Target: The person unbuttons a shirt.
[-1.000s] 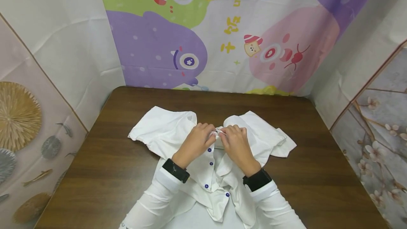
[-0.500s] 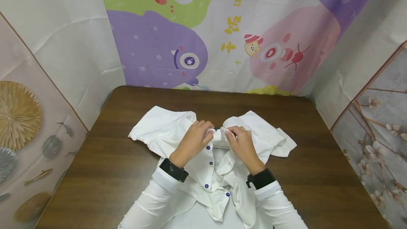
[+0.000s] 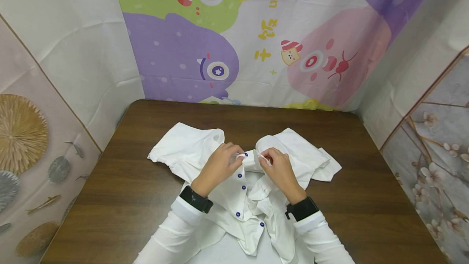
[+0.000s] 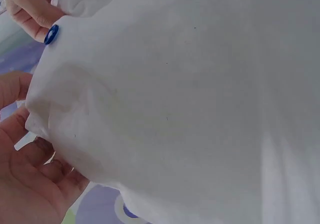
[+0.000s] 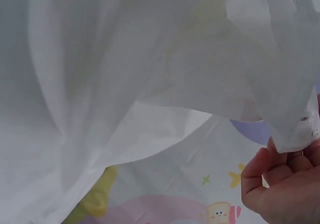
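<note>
The head view showed a white shirt [image 3: 185, 146] lying on the dark wooden table [image 3: 373, 219], its sleeves spread out to either side. The left hand [image 3: 218, 167] pinched one front edge near the collar, with the top blue button [image 3: 246, 155] just beyond its fingertips. The right hand [image 3: 277, 169] pinched the opposite edge, and a gap stood between the two. In the right wrist view, that cloth seemed to carry a small slit [image 5: 304, 118], perhaps a buttonhole, though the dimness there left it uncertain.

As a judgement, the likeliest trouble was a lost grip: both hands had only narrow bits of thin, limp cloth, so a sharp pull could have freed an edge and let it fold under. Uneven tugging might also have dragged the collar askew, and a hard sideways pull could have strained the button's thread.

A second earlier, the fingertips had nearly met and hidden that button; now they stood apart and it showed plainly. The right hand had shifted outward, while the sleeves lay much as before.
</note>
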`<action>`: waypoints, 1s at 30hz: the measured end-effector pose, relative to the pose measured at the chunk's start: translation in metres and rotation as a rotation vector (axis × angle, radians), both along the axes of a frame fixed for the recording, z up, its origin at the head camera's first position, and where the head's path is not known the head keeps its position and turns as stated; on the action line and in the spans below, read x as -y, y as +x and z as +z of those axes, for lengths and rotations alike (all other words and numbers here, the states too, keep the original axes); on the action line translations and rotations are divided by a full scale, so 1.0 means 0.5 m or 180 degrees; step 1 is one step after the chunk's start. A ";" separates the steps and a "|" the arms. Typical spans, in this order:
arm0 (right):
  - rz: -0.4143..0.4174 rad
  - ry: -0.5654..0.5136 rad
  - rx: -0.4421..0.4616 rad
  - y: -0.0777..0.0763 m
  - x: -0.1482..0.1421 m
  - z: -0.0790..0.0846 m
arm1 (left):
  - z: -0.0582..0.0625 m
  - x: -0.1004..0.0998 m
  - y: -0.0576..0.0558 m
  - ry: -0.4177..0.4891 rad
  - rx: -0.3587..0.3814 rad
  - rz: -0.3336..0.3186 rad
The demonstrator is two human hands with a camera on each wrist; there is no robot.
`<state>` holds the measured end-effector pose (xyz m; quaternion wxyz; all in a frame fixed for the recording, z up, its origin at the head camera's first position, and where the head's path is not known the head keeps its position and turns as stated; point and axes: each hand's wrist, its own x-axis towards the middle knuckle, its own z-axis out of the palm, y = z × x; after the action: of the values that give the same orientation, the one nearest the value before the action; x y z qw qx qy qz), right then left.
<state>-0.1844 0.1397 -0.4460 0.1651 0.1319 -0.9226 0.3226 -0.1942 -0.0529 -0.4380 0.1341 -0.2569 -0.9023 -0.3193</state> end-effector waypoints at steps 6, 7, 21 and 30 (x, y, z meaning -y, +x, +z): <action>0.0179 0.0106 0.0238 0.009 -0.001 -0.016 | -0.017 0.010 0.012 -0.0134 0.0114 0.0025; 0.0221 0.0137 0.0266 0.010 0.000 -0.020 | -0.020 0.011 0.014 -0.0157 0.0103 0.0016; 0.0826 0.0689 0.0981 0.027 0.006 -0.058 | -0.073 0.025 0.039 -0.0290 0.0369 -0.0255; 0.0926 0.0844 0.1190 0.032 0.010 -0.067 | -0.095 0.031 0.049 -0.0229 0.0446 -0.0167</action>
<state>-0.1685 0.1350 -0.4796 -0.0749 0.2218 -0.9426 0.2380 -0.1698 -0.0685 -0.4854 0.0529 -0.2620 -0.9133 -0.3074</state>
